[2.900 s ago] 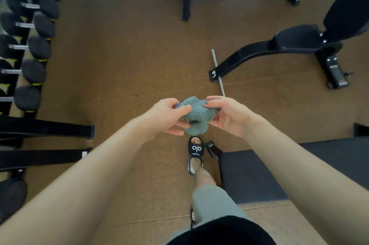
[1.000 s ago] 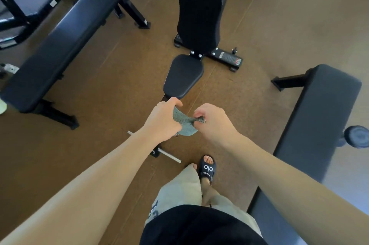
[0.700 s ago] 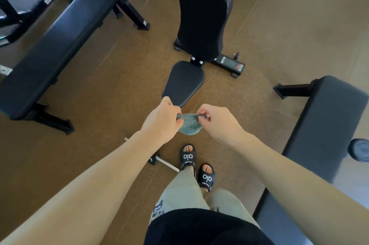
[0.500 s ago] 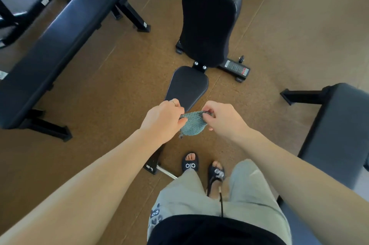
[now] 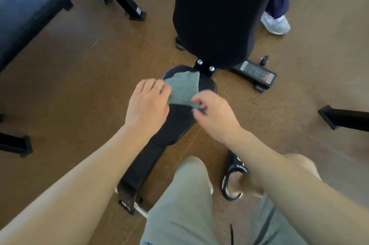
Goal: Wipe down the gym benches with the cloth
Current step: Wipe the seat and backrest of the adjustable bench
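Head view: the grey-green cloth [image 5: 183, 90] is spread flat over the far end of the bench seat [image 5: 179, 121], its long side running from lower left to upper right toward the upright backrest [image 5: 217, 15]. The left hand [image 5: 148, 103] grips its left edge with curled fingers; the right hand [image 5: 214, 114] pinches its near corner.

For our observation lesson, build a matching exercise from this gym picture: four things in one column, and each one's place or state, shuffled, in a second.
Things:
1. grey-green textured cloth
2. black padded upright backrest
3. white sneaker
4. black slide sandal

Places or states:
A. on the floor right of the backrest
B. held between the left hand and right hand
C. on the camera wearer's foot
D. rising behind the black seat pad

Pairs: 1-B, 2-D, 3-A, 4-C
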### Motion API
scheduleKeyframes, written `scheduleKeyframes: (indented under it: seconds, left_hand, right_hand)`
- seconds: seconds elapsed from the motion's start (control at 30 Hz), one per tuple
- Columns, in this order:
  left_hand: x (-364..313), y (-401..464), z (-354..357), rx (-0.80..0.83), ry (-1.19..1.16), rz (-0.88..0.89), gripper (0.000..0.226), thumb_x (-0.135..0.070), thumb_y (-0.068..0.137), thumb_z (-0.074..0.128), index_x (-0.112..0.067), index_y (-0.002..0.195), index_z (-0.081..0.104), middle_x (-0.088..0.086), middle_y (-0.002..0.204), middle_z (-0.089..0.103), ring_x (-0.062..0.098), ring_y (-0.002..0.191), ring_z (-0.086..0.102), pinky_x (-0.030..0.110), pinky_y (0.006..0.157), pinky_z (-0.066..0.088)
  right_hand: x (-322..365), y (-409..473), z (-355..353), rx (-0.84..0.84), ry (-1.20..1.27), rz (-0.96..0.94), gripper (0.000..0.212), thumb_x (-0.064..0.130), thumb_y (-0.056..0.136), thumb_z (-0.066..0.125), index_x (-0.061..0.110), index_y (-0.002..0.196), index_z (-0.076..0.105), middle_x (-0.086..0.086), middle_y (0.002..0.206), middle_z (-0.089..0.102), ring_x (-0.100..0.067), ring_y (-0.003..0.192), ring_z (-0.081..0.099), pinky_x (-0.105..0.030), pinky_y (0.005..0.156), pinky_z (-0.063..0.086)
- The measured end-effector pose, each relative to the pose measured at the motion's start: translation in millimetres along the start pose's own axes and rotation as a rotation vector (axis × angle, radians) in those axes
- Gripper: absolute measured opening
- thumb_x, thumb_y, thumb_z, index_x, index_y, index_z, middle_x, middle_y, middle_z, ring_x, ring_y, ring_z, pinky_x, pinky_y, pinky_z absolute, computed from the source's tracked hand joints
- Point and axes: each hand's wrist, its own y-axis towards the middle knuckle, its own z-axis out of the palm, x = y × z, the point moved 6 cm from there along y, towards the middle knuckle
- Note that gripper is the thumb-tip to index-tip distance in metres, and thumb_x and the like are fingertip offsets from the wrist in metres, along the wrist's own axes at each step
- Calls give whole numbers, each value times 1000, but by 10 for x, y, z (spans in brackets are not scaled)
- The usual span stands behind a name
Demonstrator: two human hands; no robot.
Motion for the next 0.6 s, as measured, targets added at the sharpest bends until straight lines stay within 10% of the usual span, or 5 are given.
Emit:
scheduleKeyframes:
  seconds: [0.1, 0.3, 0.6]
  left_hand:
    - [-147, 55, 1163, 284, 14, -40, 65, -56, 100, 48, -9, 145, 51, 14, 159, 42, 33, 150, 33, 45, 127, 19]
    - [-379, 521, 1834, 38, -155, -84, 72, -57, 103, 14, -20, 163, 27, 16, 169, 26, 35, 156, 25, 48, 128, 17]
    - [-437, 472, 2111, 14, -151, 9, 65, -48, 106, 9, -24, 166, 15, 10, 174, 12, 32, 160, 12, 48, 129, 6]
  right_hand:
    - [-794, 138, 684, 79, -25, 102, 27, 19, 96, 62, 18, 122, 69, 2, 120, 68, -14, 104, 65, -39, 95, 54]
    - [-1556, 421, 979, -607, 192, 288, 40, 28, 100, 58, 11, 136, 51, -7, 128, 50, -23, 111, 53, -41, 94, 49]
    - [-1604, 417, 1347, -692, 477, 487, 62, 33, 106, 48, 15, 160, 23, -8, 153, 30, -23, 136, 38, -29, 107, 32]
